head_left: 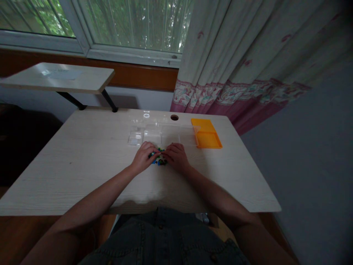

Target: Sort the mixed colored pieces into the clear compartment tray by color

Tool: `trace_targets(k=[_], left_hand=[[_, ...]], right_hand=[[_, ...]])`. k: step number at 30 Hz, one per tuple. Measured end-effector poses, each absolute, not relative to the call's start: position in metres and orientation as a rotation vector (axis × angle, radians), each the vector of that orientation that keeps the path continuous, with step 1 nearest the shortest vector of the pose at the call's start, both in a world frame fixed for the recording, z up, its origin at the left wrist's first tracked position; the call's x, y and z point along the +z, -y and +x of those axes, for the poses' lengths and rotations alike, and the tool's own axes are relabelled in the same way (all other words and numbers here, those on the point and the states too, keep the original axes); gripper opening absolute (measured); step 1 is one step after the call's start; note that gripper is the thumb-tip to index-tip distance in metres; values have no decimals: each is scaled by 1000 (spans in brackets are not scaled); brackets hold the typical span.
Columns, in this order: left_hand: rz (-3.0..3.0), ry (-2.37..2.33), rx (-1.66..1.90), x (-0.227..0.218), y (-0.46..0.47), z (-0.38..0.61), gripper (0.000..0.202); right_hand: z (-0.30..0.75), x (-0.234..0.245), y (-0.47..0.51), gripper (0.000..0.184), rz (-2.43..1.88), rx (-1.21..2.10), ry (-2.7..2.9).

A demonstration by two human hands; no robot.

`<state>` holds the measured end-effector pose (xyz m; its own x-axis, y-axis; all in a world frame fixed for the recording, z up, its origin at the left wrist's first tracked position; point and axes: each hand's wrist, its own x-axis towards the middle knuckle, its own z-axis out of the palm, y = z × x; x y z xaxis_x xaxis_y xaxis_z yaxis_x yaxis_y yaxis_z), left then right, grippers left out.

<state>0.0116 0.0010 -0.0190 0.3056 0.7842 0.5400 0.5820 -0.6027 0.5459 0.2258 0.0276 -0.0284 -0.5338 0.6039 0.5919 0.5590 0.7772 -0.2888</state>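
A small heap of tiny plastic pieces (161,161) in blue, green, black and white lies on the table between my hands. From the left, my left hand (143,156) curves over the heap, its thumb and fingertips pressed together. My right hand (176,155) comes in from the other side with its fingers bent inward. The fingertips of both hands nearly meet above the pieces. Whatever they pinch there is too small to name. Just beyond my hands sits a clear plastic tray (152,137) divided into compartments.
An orange open box or lid (209,140) lies at the right, touching or overlapping the clear tray's end. Behind the tray is a round cable hole (174,117). A raised shelf (91,81) on black legs stands at the table's back left. Curtains (209,73) hang behind.
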Motion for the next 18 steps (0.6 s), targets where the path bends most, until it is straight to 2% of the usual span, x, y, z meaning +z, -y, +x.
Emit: trace_targets(k=[11, 18], left_hand=[[2322, -1235, 1182, -15, 0, 12, 18], [2270, -1301, 1185, -15, -1, 11, 21]], right_hand=[[225, -29, -30, 13, -828, 130, 2255], [241, -25, -40, 14, -1031, 91, 2067]])
